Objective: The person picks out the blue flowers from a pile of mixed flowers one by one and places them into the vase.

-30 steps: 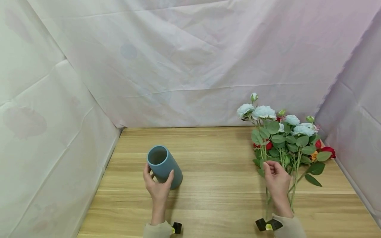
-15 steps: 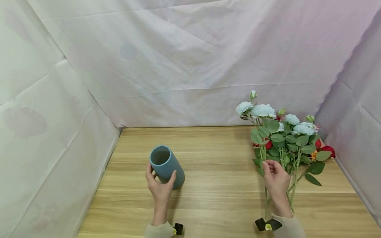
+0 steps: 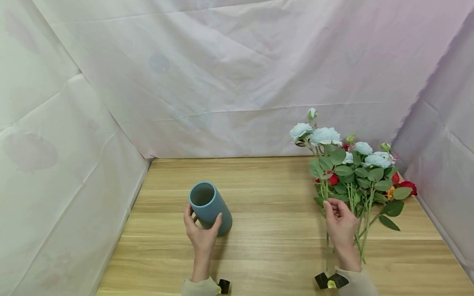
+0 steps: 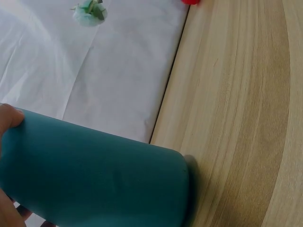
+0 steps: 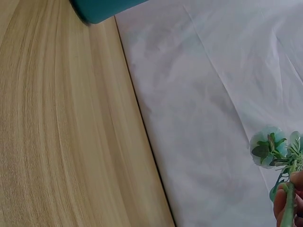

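A blue-teal cylindrical vase (image 3: 216, 211) stands on the wooden table, its round mouth facing up. My left hand (image 3: 201, 236) grips it from the near side, thumb on the right and fingers round the left; the left wrist view shows the vase (image 4: 99, 170) close up. At the right, my right hand (image 3: 341, 226) pinches the green stem of a pale blue flower spray (image 3: 326, 136). In the right wrist view, thumb and fingers (image 5: 296, 179) close on that stem (image 5: 288, 208), with a pale bloom (image 5: 267, 146) beyond.
Several more flowers lie in a pile on the right: pale blue blooms (image 3: 377, 160), a red one (image 3: 408, 188), an orange one (image 3: 390, 193) and green leaves (image 3: 393, 209). A pale cloth (image 3: 237, 82) hangs behind the wooden table (image 3: 266, 230), with cloth sides at left and right.
The left hand and vase have shifted slightly to the right. The right hand has moved a little left, and the pinched flower spray has risen and shifted left with it.
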Available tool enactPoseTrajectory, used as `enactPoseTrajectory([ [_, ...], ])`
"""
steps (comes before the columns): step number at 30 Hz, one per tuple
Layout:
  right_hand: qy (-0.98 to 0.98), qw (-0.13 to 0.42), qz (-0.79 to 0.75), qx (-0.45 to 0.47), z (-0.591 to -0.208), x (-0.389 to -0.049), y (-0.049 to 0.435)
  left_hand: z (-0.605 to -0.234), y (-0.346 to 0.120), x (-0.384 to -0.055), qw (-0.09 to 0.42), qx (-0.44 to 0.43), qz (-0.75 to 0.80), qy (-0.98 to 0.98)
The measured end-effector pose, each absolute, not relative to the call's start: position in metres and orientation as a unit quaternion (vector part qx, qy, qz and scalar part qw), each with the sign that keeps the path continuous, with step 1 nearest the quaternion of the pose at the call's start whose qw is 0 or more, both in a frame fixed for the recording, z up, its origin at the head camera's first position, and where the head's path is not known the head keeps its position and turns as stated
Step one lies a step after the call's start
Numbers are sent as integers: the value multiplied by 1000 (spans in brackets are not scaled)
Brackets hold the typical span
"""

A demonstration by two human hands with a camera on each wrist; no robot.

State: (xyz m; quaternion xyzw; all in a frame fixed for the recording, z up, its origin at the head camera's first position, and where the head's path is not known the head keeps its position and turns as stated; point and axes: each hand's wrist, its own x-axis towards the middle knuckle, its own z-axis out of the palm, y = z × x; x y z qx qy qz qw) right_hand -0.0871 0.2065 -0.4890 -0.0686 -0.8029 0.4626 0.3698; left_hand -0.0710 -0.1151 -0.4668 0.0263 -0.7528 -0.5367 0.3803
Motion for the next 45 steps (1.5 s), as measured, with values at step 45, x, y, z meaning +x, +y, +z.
enactPoseTrajectory([
  [45, -786, 372, 493, -20, -456, -76, 176, -468, -97, -68, 351, 7, -547, -759],
])
